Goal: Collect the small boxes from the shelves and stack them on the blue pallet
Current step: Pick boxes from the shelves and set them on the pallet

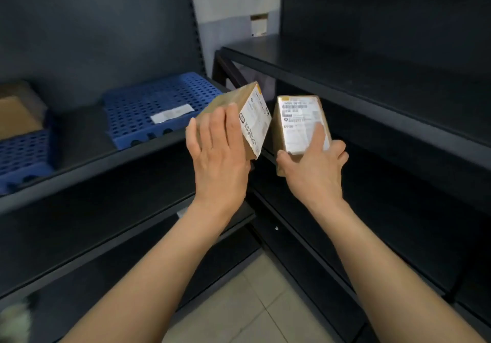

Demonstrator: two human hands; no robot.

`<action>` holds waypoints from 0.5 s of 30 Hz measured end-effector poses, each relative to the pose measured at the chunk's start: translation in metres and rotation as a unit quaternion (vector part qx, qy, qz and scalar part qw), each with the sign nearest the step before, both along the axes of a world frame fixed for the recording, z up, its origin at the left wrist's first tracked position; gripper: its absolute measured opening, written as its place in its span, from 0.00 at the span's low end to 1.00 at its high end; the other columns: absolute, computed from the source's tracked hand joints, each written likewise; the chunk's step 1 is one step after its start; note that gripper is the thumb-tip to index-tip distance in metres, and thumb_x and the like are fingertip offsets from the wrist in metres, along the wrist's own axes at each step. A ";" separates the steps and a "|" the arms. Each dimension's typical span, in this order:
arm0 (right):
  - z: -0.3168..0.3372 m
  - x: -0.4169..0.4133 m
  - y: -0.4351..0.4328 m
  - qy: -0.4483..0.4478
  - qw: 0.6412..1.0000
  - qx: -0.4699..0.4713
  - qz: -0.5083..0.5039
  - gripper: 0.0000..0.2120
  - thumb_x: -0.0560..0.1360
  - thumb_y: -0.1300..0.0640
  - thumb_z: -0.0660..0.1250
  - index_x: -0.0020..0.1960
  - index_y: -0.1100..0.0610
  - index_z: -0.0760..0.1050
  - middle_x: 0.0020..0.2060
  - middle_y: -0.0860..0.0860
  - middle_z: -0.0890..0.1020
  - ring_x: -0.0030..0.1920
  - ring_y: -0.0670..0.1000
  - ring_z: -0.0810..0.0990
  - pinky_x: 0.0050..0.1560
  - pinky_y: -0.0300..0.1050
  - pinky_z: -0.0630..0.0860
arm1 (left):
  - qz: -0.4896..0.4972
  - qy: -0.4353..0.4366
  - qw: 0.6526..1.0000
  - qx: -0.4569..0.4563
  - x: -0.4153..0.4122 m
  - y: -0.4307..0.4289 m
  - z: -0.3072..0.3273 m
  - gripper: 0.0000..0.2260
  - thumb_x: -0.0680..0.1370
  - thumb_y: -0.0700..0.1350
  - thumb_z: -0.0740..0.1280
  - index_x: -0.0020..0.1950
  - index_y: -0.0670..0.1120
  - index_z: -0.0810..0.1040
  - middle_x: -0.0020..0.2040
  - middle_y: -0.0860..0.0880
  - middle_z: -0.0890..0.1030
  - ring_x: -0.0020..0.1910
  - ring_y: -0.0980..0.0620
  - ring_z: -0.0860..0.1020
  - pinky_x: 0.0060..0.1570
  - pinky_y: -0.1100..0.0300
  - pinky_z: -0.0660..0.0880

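I hold two small brown cardboard boxes with white shipping labels in the air between two dark shelf units. My left hand (218,154) grips the left box (252,119), which is tilted with its label facing right. My right hand (313,167) holds the right box (297,119) from below, thumb pressed on its label. A blue perforated pallet (156,106) lies on the left shelf, bare except for a white paper slip (172,113). A second blue pallet (24,154) at the far left carries a larger brown box (16,114).
Dark metal shelves (372,82) run along the right and left, meeting at a corner. The lower shelf levels look dark. Beige floor tiles (252,302) show below between my forearms. A pale wall (231,2) shows behind the gap.
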State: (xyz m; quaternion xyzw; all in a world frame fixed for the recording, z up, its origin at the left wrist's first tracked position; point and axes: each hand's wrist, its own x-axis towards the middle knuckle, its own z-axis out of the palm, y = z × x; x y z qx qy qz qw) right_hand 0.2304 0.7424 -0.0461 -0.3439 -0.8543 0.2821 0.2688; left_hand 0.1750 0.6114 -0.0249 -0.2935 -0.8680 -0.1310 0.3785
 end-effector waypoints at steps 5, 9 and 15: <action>0.049 -0.025 -0.050 0.084 0.994 0.027 0.064 0.39 0.70 0.42 0.65 0.74 0.50 0.48 0.62 0.58 0.59 0.58 0.57 0.59 0.48 0.45 0.62 | 0.066 0.086 0.994 0.029 -0.008 -0.056 0.041 0.35 0.66 0.38 0.72 0.68 0.43 0.57 0.65 0.38 0.71 0.66 0.40 0.68 0.68 0.40 0.51; 0.080 -0.063 -0.108 0.129 0.983 0.047 0.120 0.39 0.71 0.42 0.65 0.74 0.51 0.49 0.63 0.60 0.59 0.59 0.58 0.60 0.48 0.45 0.63 | 0.119 0.102 0.987 0.042 -0.027 -0.122 0.065 0.36 0.67 0.41 0.71 0.69 0.45 0.55 0.66 0.39 0.69 0.68 0.41 0.65 0.68 0.42 0.45; 0.111 -0.128 -0.206 0.170 0.963 0.034 0.208 0.38 0.71 0.43 0.64 0.73 0.52 0.50 0.63 0.60 0.60 0.59 0.60 0.59 0.49 0.48 0.61 | 0.209 0.115 0.970 0.039 -0.067 -0.235 0.088 0.40 0.64 0.43 0.74 0.70 0.41 0.55 0.67 0.40 0.67 0.67 0.44 0.61 0.68 0.42 0.44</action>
